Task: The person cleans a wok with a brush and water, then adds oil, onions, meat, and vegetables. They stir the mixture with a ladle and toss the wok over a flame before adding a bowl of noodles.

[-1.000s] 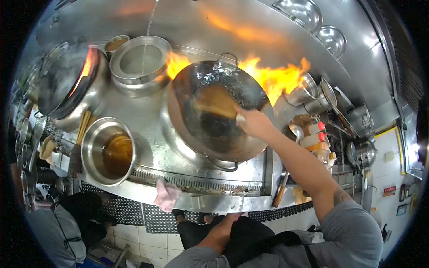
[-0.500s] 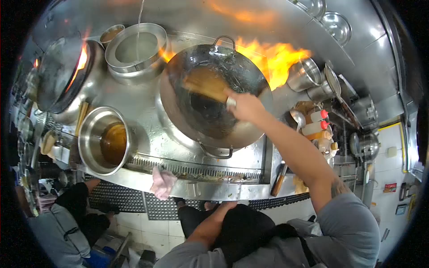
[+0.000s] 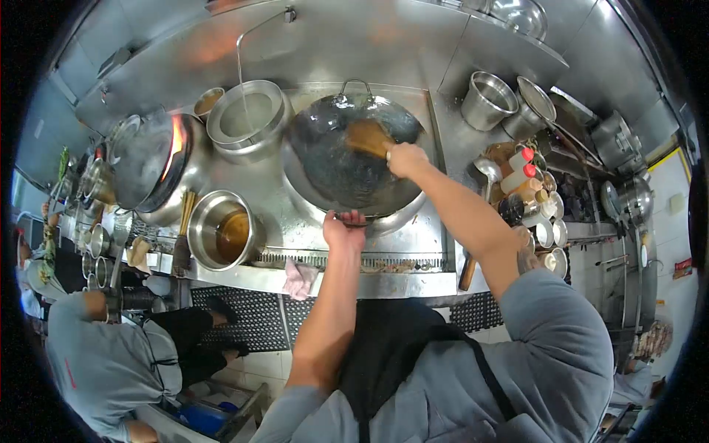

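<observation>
A: Reading from the left, what does the figure show?

B: A co-worker in a grey shirt (image 3: 96,354) stands at the far left. Next comes a covered pot (image 3: 148,159) with flame at its side, then a steel pot of brown liquid (image 3: 221,232) on the worktop (image 3: 413,244). Behind it, a thin stream of water falls from a tap (image 3: 289,13) into a round basin (image 3: 247,118). A pink cloth (image 3: 300,278) hangs over the front edge.

A: And the hands?

B: The left hand (image 3: 343,230) is closed over the near rim of the wok (image 3: 347,159), which sits in the burner ring at centre. The right hand (image 3: 406,159) is wrapped around the handle of a brush (image 3: 367,138), whose bristles press on the wok's inner wall.

A: How far along is the work?

B: Judging from the wet, dark, food-free interior, the scrubbing looks well under way; rinsing and emptying the wok appear still to be done.

A: To the right?

B: Steel canisters (image 3: 487,100), a ladle (image 3: 487,171) and red-capped bottles (image 3: 521,173).
</observation>
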